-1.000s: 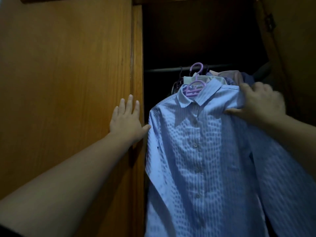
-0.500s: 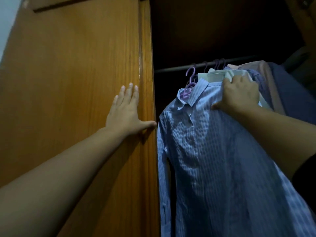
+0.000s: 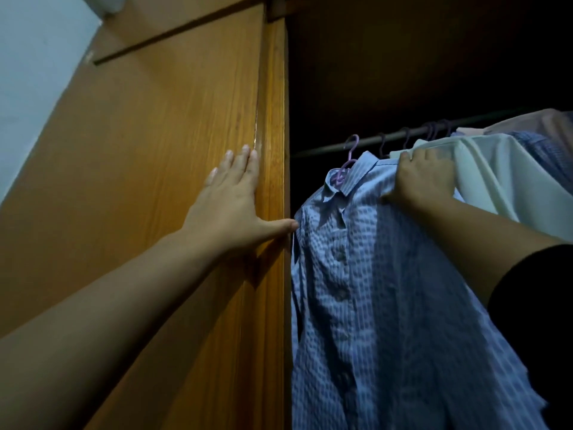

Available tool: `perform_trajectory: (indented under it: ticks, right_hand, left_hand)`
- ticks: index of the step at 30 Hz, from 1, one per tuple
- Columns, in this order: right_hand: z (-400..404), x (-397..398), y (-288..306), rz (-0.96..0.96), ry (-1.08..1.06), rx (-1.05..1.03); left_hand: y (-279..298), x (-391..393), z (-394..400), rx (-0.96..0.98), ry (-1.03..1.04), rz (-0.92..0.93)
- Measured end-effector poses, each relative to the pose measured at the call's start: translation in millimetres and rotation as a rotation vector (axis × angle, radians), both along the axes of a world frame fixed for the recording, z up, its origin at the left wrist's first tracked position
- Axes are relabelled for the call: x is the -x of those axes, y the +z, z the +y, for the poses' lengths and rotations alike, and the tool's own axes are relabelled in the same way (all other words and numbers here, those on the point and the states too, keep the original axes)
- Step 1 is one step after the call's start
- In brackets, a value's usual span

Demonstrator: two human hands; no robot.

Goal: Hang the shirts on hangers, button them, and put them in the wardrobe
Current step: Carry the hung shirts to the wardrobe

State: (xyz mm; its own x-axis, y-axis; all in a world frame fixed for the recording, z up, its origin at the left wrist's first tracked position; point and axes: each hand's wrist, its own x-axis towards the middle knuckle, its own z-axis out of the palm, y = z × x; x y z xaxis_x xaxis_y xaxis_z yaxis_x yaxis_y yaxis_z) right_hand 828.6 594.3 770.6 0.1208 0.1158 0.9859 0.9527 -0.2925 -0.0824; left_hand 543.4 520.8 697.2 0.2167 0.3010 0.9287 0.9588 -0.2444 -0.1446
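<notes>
Head view: my left hand [image 3: 231, 198] lies flat, fingers straight, against the wooden wardrobe door [image 3: 148, 156], thumb at its edge, holding nothing. My right hand [image 3: 423, 178] has its fingers curled over the shoulder of the blue striped shirt [image 3: 372, 290], gripping fabric and probably the hanger arm beneath. The shirt hangs inside the wardrobe opening on a purple hanger [image 3: 345, 167], whose hook sits at the rail [image 3: 369, 140]; I cannot tell whether it bears on it. I judge the shirt light, soft and limp: hold it at the stiff hanger shoulder, never by loose cloth.
</notes>
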Motion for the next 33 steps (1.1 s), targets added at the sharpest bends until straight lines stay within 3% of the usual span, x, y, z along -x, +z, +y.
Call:
perform_trajectory:
  ticks: [15, 22, 33]
  right_hand:
    - [42, -56, 57, -0.022, -0.081, -0.063]
    - [50, -68, 40, -0.141, -0.119, -0.057]
    - [29, -55, -4, -0.123, -0.099, 0.051]
  left_hand:
    - [15, -15, 15, -0.079, -0.066, -0.122]
    - [16, -12, 17, -0.095, -0.078, -0.121]
    - [10, -12, 19, -0.150, -0.070, -0.136]
